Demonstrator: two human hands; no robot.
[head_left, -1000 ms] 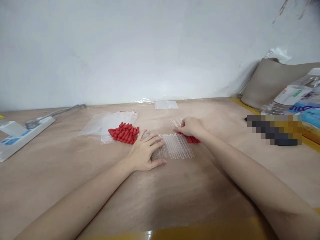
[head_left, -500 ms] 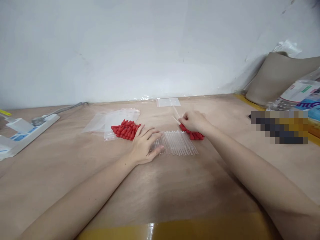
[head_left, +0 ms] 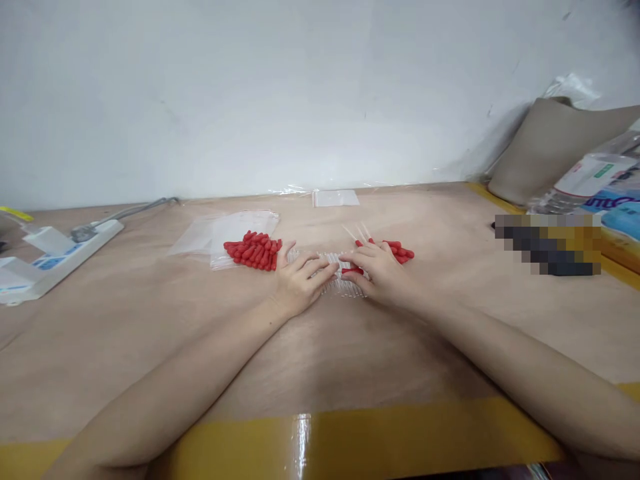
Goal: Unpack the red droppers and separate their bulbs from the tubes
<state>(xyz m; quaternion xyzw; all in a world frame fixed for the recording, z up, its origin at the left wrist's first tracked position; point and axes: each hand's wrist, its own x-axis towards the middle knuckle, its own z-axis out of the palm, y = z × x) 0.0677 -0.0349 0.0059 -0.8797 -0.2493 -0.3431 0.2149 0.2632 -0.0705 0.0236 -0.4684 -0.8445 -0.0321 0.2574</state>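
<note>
A row of clear thin tubes (head_left: 327, 263) lies on the brown table (head_left: 150, 320) in front of me. My left hand (head_left: 300, 280) rests on the row's left part with fingers stretched out flat. My right hand (head_left: 383, 270) lies over the row's right part, its thumb and fingers pinching a small red cap (head_left: 353, 271). A pile of red caps (head_left: 254, 251) sits left of the tubes on a clear plastic bag (head_left: 235, 230). A smaller pile of red caps (head_left: 400, 250) lies just behind my right hand.
A white power strip (head_left: 45, 257) with a grey cable lies at the far left. A small clear bag (head_left: 335, 197) lies by the wall. At the right are a beige bag (head_left: 555, 147) and a plastic bottle (head_left: 585, 180). Yellow tape (head_left: 300, 440) edges the near side.
My right hand has come from the red caps at the back right toward me onto the tubes, with a red cap now in its fingers. The left hand stayed on the tubes.
</note>
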